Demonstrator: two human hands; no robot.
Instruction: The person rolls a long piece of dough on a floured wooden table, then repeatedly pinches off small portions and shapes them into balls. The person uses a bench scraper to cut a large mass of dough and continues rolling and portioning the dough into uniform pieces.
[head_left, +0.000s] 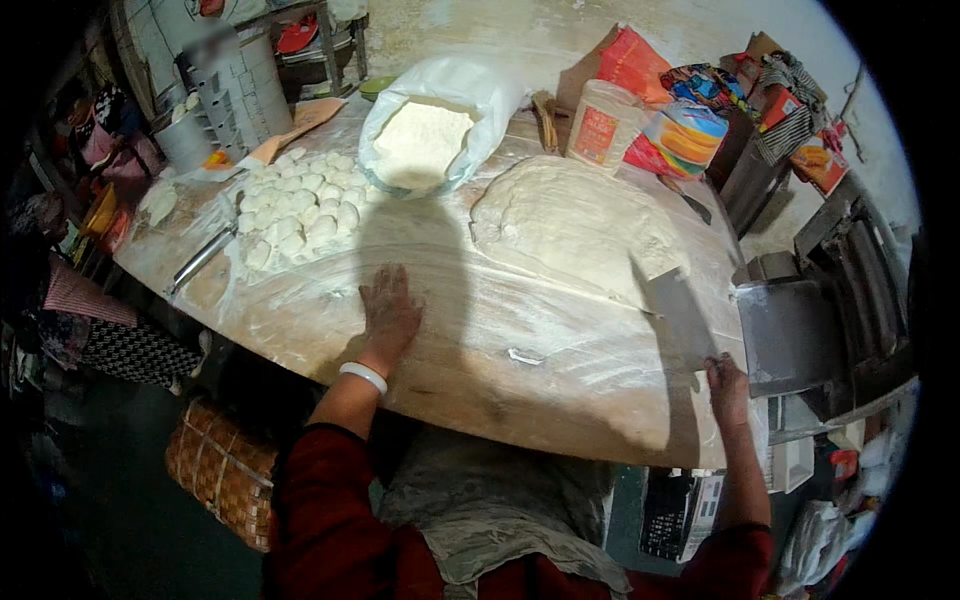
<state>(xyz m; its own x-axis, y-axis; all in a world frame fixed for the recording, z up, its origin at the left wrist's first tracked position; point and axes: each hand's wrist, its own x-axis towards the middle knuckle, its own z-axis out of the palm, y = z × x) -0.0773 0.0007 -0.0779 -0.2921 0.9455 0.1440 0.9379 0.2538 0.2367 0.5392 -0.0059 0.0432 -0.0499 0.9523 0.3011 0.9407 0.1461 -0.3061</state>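
Note:
My left hand (391, 311), with a white bangle at its wrist, rests palm down on the floured wooden table (555, 420), fingers apart. At the table's right edge my right hand (726, 386) grips a broad-bladed knife (679, 307) whose far end reaches the near right edge of a big slab of dough (577, 225). Beyond my left hand lies a cluster of small dough pieces (300, 202). An open white sack of flour (424, 142) stands between them and the slab. A small pale scrap (526, 356) lies between my hands.
A metal rolling pin (201, 259) lies at the left edge. A plastic tub (604, 127), packages and a small dark-bladed knife (686, 199) are at the back right. A dark metal appliance (795, 334) adjoins the right edge. People (112, 142) are at the left; a woven basket (221, 469) stands below.

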